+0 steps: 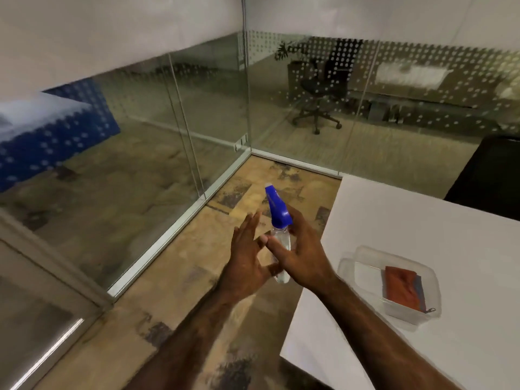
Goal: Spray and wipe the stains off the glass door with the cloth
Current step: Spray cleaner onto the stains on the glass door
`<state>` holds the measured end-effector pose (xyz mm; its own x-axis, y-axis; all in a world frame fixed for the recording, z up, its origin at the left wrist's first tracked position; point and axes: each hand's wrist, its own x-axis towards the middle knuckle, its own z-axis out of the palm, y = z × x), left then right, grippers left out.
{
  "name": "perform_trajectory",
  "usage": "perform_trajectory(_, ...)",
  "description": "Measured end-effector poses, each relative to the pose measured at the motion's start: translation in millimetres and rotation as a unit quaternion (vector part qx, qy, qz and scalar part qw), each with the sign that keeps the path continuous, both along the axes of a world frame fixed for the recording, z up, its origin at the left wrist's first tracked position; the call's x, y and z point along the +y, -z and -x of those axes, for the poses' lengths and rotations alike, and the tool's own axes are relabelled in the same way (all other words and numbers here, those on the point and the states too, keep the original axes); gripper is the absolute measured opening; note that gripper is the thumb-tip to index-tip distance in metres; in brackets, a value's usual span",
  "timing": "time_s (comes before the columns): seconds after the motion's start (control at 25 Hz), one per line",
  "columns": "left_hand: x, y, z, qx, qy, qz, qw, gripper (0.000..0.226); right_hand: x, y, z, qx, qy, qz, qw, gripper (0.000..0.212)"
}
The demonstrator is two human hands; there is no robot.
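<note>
A clear spray bottle [277,218] with a blue trigger head is held between both hands above the floor, nozzle pointing away toward the glass corner. My right hand [302,253] wraps the bottle's neck and body from the right. My left hand [249,254] lies against the bottle's left side with its fingers spread, the thumb under the bottle's base. A folded orange-red cloth [401,287] rests in a clear plastic container [365,256] on the white table at the right. The glass door [157,142] and glass panels stand at the left and ahead.
A white table [422,226] fills the right side, its corner close to my right forearm. Glass walls with dotted frosting meet in a corner ahead. An office chair [318,88] stands beyond the glass. A dark object [489,175] sits behind the table. Patterned carpet lies below.
</note>
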<state>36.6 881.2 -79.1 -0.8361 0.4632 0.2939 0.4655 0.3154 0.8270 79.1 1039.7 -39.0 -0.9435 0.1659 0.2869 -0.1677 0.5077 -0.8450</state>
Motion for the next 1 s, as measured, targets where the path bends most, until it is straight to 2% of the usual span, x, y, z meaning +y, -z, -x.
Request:
perform_trajectory(0.08, -33.6, -0.5, -3.5, 0.089, -0.025, 0.024, 0.995, 0.102, -37.4, -2.5, 1.6, -0.003, -0.033, 0.012, 0.999, 0.059)
perform_trajectory(0.2, -103.3, 10.8, -19.2, 0.113, -0.083, 0.046, 0.989, 0.089, -97.1, -2.6, 3.0, -0.011, -0.103, 0.058, 0.993, 0.048)
perform_trajectory(0.32, -163.0, 10.9, -32.2, 0.087, -0.120, 0.076, 0.986, 0.093, -158.9, -5.3, 0.3, -0.031, -0.178, 0.091, 0.979, 0.051)
perform_trajectory(0.48, -238.4, 20.4, -52.4, 0.067, -0.181, 0.109, 0.975, 0.083, -231.1, -1.8, -5.7, -0.052, -0.251, 0.121, 0.959, 0.053)
perform_trajectory(0.72, -324.8, 18.6, -97.0, 0.019, -0.267, 0.107, 0.958, 0.091, -320.9, -0.6, -13.6, -0.078, -0.375, 0.140, 0.913, 0.063)
perform_trajectory(0.84, -357.3, 21.0, -112.1, -0.021, -0.313, 0.107, 0.943, 0.101, -355.2, 1.1, -9.5, -0.084, -0.414, 0.147, 0.894, 0.059)
perform_trajectory(1.0, -399.0, 28.4, -131.0, -0.059, -0.363, 0.121, 0.922, 0.103, -410.1, 2.4, -2.5, -0.083, -0.456, 0.185, 0.867, 0.045)
